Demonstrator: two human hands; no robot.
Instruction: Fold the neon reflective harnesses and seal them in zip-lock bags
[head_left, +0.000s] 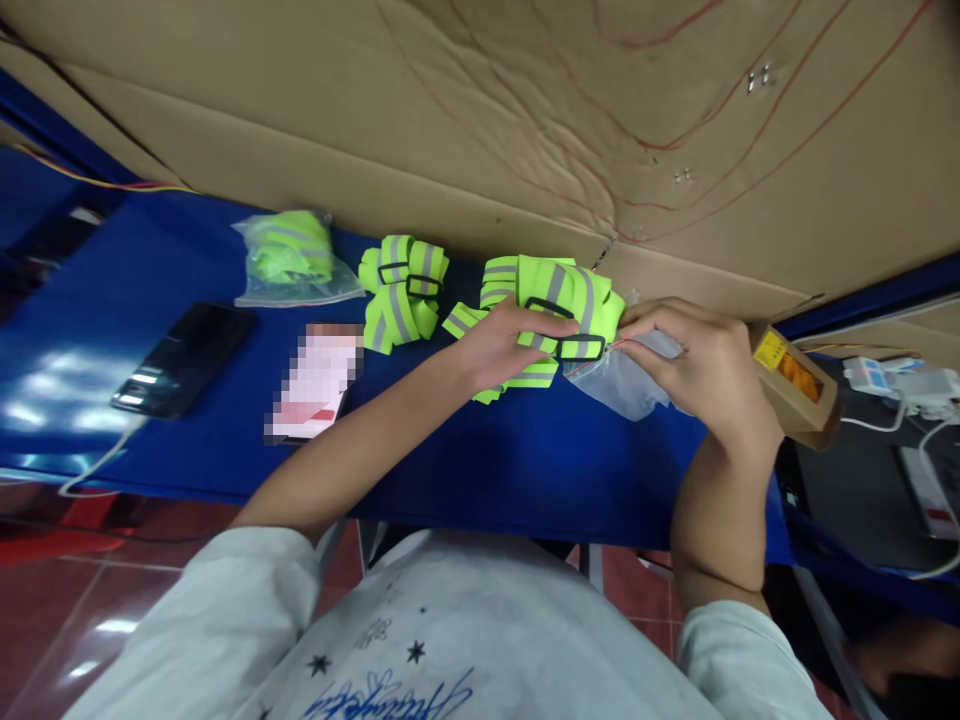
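My left hand (501, 345) is closed on a folded neon-yellow reflective strap (574, 290) with grey stripes and black buckles. At the strap's right end, my right hand (675, 350) pinches the mouth of a clear zip bag (630, 385), whose edge has a thin red line. The strap's right edge touches the bag opening; how far it sits inside I cannot tell. More yellow strap lies under and behind my left hand. Left of it rests another folded strap bundle (401, 310) with black buckles. Farther left, a bagged strap (292, 250) lies in clear plastic.
On the blue table (465, 470) are a dark phone (184, 360) with a white cable and a phone with a lit, blurred screen (319, 380). A cardboard box (799, 385) stands beyond my right wrist. Behind rises a cardboard wall (300, 110) with red wires.
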